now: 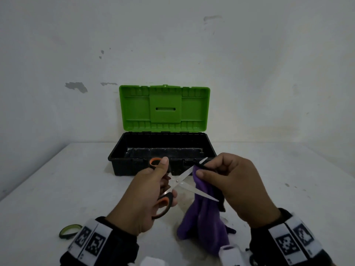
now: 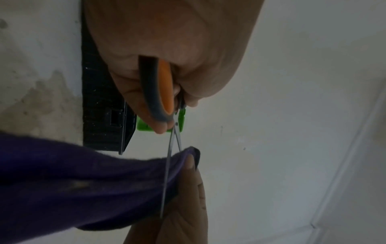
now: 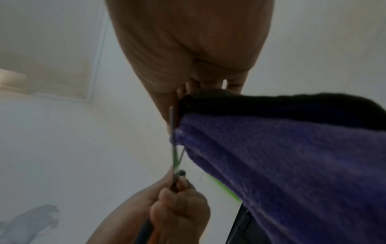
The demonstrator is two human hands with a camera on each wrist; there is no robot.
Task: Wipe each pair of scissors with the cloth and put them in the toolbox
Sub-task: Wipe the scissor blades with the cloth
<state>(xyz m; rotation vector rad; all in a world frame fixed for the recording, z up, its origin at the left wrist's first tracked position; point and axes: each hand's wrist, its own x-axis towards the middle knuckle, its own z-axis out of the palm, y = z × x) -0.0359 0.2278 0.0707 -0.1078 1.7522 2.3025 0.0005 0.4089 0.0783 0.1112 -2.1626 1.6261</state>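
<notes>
The left hand (image 1: 146,192) grips the orange-and-black handles of the scissors (image 1: 179,182), fingers through and curled round the loops, holding them above the white bench (image 1: 57,189) with the 2 steel blades spread wide apart. The right hand (image 1: 236,187) pinches a purple cloth (image 1: 203,217) between thumb and curled fingers, folded over the upper blade near its tip; the lower blade lies bare across the front of the cloth, its point toward the right wrist. The rest of the cloth hangs down to the bench. Just behind the hands stands the toolbox (image 1: 163,150), a black tray with its green lid (image 1: 164,108) tipped up against the wall; what shows of the tray's inside holds no scissors. At the near left edge, beside the left wrist, a green-and-black handle loop (image 1: 70,231) lies on the bench, the rest of it out of sight.
</notes>
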